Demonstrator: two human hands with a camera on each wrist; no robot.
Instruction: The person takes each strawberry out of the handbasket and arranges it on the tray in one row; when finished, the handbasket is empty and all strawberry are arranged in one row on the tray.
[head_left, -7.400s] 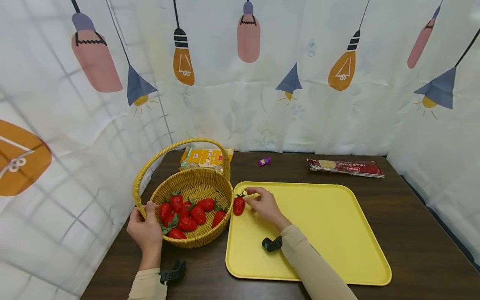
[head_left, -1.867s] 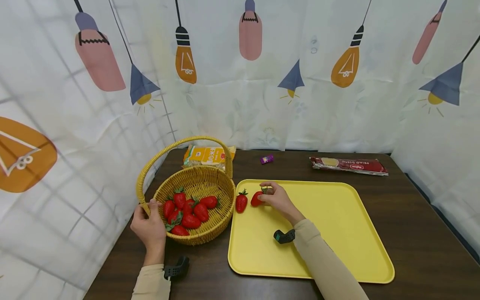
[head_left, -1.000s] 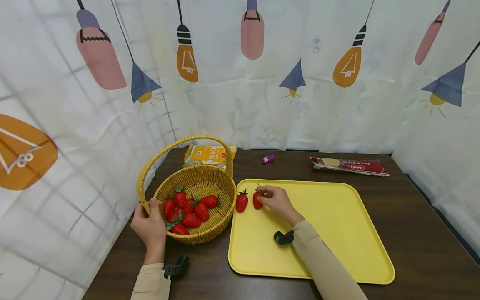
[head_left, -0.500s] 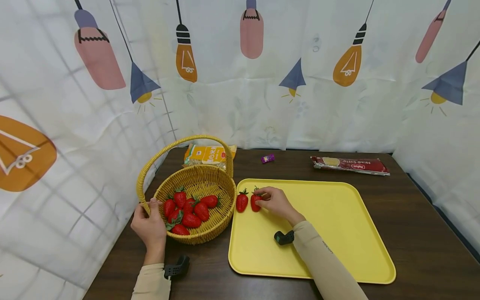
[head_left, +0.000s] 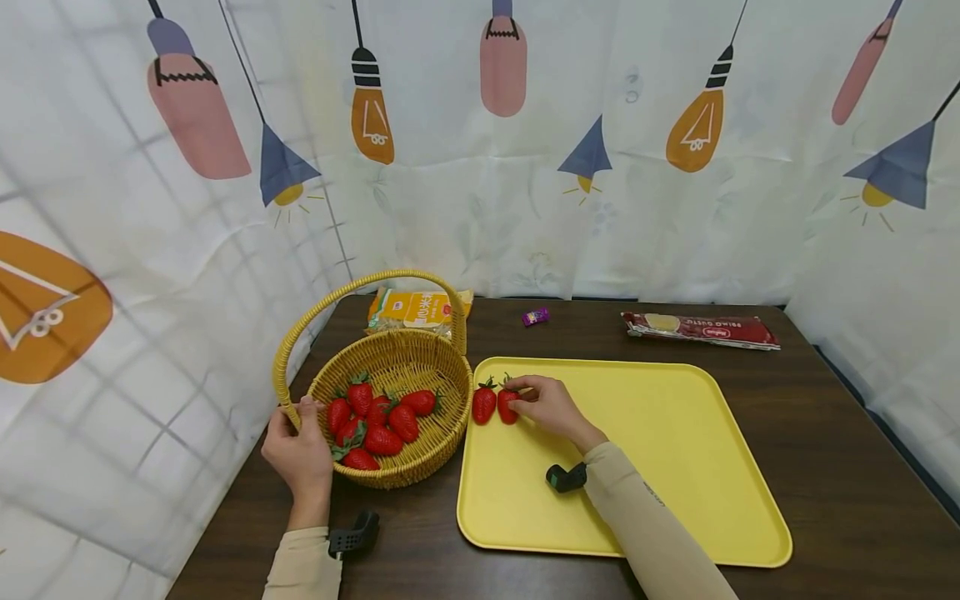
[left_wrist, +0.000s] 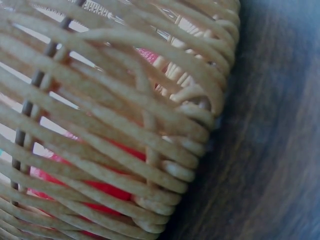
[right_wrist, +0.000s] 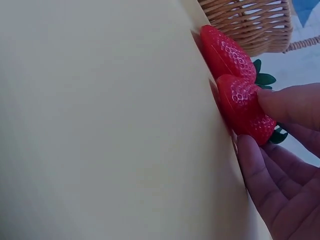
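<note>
My left hand (head_left: 300,458) grips the yellow wicker basket (head_left: 405,477) at its left side, where the arched handle meets the rim. Several red strawberries (head_left: 382,442) with green leaves lie inside it; red shows through the weave (left_wrist: 145,120) in the left wrist view. Over the left part of the yellow tray (head_left: 637,467), my right hand (head_left: 553,408) pinches a strawberry (head_left: 507,407) between thumb and fingers, its leaves pointing away from me. Another strawberry (head_left: 483,405) lies close on its left, by the tray's edge; in the right wrist view the held strawberry (right_wrist: 240,105) overlaps it.
Behind the basket lies an orange-and-yellow snack bag (head_left: 420,310). A small purple wrapped sweet (head_left: 536,317) and a long dark red packet (head_left: 701,330) are at the back of the dark wooden table (head_left: 847,450). A printed white curtain hangs behind.
A strawberry from the basket's right side is now on the tray in my right hand. It was tilted, then turned leaves-away and slid left beside the first one. My left hand keeps its grip.
</note>
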